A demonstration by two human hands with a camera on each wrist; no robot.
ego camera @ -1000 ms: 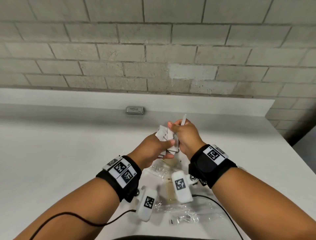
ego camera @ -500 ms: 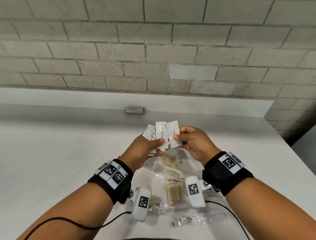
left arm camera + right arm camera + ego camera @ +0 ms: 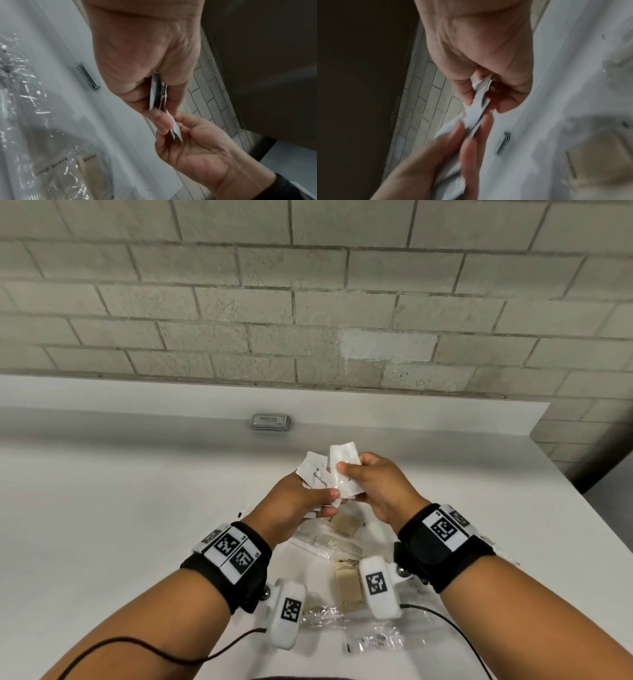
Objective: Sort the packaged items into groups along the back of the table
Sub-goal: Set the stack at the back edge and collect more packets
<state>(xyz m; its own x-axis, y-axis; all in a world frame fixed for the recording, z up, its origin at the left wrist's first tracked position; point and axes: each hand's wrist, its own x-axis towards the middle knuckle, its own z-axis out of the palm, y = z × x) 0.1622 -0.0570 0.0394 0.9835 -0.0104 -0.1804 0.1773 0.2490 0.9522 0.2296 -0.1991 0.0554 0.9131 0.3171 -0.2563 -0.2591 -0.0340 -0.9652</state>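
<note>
Both hands hold a small bunch of white toothpaste sachets (image 3: 320,479) above the middle of the table. My left hand (image 3: 301,501) pinches several of them between thumb and fingers, edge-on in the left wrist view (image 3: 157,93). My right hand (image 3: 366,484) pinches sachets (image 3: 344,465) at the bunch's right side, seen in the right wrist view (image 3: 478,102). A stack of grey shampoo sachets (image 3: 270,422) lies at the back of the table by the ledge. Beige soap bars (image 3: 347,580) and a packaged comb (image 3: 337,542) lie under my wrists.
The white table (image 3: 120,508) ends at a raised ledge (image 3: 411,416) below a block wall. Clear crinkled plastic packets (image 3: 376,638) lie near the front edge. Wrist camera cables (image 3: 154,648) trail across the front. The table's right edge (image 3: 582,508) drops to a dark floor.
The fanned sachets have been drawn together into a tighter, tilted bunch. Both hands have moved closer to each other, and the right hand now grips sachets from the side.
</note>
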